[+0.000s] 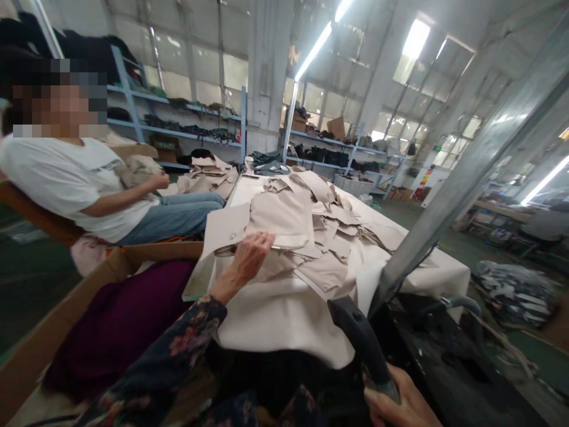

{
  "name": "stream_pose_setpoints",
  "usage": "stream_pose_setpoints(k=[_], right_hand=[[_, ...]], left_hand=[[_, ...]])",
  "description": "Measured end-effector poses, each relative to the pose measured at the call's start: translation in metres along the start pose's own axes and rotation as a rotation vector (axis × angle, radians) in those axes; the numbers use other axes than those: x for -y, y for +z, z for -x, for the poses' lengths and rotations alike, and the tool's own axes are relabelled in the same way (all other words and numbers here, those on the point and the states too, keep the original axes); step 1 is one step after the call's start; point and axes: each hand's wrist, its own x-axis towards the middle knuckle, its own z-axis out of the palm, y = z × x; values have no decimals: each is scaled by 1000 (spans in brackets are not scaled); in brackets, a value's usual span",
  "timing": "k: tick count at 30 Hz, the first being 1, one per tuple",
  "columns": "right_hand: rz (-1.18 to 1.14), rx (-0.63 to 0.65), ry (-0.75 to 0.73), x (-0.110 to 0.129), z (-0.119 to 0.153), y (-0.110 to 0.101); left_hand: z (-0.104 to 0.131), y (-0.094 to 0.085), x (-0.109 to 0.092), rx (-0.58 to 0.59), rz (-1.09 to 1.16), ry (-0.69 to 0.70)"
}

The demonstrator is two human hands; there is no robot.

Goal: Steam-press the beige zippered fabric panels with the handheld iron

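My left hand (246,261), in a dark flowered sleeve, rests on a pile of beige cut fabric pieces (306,231) at the near left of a white-covered table (275,320). Its fingers press on the edge of one beige piece (226,228) that hangs over the table's left side. My right hand (395,403), at the bottom of the view, is closed around the black handle (360,344) of a machine that stands in front of me.
A slanted metal pole (466,172) rises from the black machine base (444,367). A seated person in a white shirt (66,178) works fabric at the left. A cardboard box (44,338) with purple cloth (120,320) sits beside me. Shelves (178,118) line the back.
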Motion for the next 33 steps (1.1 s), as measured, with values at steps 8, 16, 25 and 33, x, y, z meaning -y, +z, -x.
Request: stream_pose_setpoints(k=[8, 16, 25, 33], right_hand=[[-1, 70, 41, 20, -10, 3], [-2, 120, 25, 44, -69, 5], [-53, 219, 108, 58, -134, 3], [-127, 137, 85, 69, -170, 0]], left_hand=[[85, 75, -9, 115, -70, -126], [87, 80, -5, 55, 29, -139], [89, 82, -2, 42, 88, -136], [89, 84, 1, 64, 106, -146]])
